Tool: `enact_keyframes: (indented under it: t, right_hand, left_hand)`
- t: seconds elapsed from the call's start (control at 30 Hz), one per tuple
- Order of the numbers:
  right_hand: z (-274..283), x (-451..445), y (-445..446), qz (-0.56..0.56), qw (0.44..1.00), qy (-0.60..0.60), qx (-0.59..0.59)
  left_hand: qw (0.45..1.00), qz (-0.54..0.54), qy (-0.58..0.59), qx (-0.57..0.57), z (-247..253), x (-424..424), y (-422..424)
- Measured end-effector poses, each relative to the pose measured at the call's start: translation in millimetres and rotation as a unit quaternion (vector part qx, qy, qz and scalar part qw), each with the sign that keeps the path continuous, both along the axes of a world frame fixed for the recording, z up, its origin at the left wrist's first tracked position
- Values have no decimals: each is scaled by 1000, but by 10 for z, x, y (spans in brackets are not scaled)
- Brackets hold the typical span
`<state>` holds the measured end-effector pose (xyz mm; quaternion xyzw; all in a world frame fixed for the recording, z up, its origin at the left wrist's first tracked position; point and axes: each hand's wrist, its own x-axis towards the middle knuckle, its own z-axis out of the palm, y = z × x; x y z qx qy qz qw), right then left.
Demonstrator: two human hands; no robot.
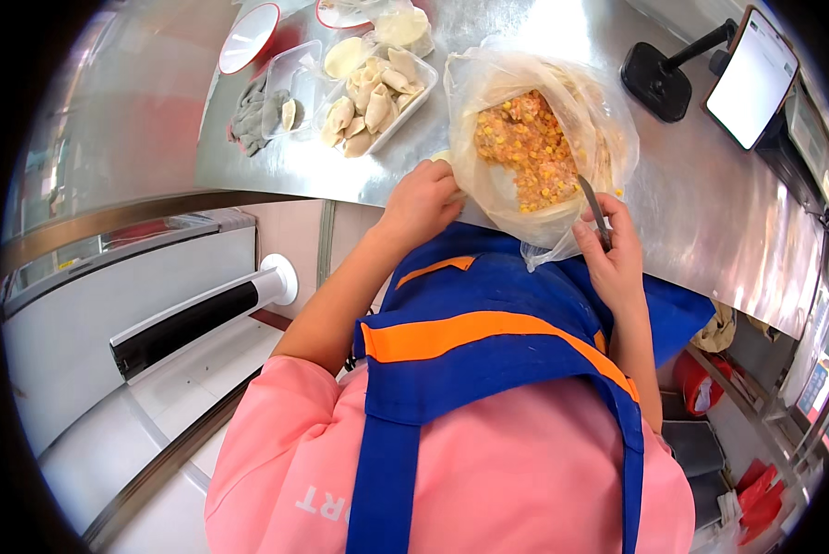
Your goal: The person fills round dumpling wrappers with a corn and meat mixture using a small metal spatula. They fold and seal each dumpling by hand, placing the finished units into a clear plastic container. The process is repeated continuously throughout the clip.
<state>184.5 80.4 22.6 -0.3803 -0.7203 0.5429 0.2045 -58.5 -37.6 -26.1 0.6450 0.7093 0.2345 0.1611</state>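
Observation:
My left hand (427, 197) is at the table edge, its fingers curled over a pale round dumpling wrapper (442, 156) that shows only in part. My right hand (612, 242) holds a thin metal spatula or knife (594, 208), its tip at the edge of the filling. Between the hands lies an open clear plastic bag (476, 90) with orange meat and corn filling (528, 152). Folded dumplings (376, 97) are heaped in a clear plastic container (414, 104) beyond my left hand. One more dumpling (289, 114) lies in a clear tray or lid (305, 76) beside it.
On the metal table (691, 201) stand a red-rimmed white bowl (249, 38), a grey glove (253, 114), and bagged wrappers (404, 28). At the right are a black stand (657, 82) with a lit screen (752, 79) and a scale-like device (806, 138). A red bucket (702, 381) sits below.

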Motion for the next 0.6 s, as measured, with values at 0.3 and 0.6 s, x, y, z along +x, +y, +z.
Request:
enact_keyframes:
  t: [0.3,0.6]
  right_hand:
    - [241,-198,196,112,961,-155,202]
    - [479,-453,355,176,872,-334,311]
  left_hand:
    - [615,233,-741,136,-16,-523,-243]
    - [612,171,-772,-28,416,-32,-116]
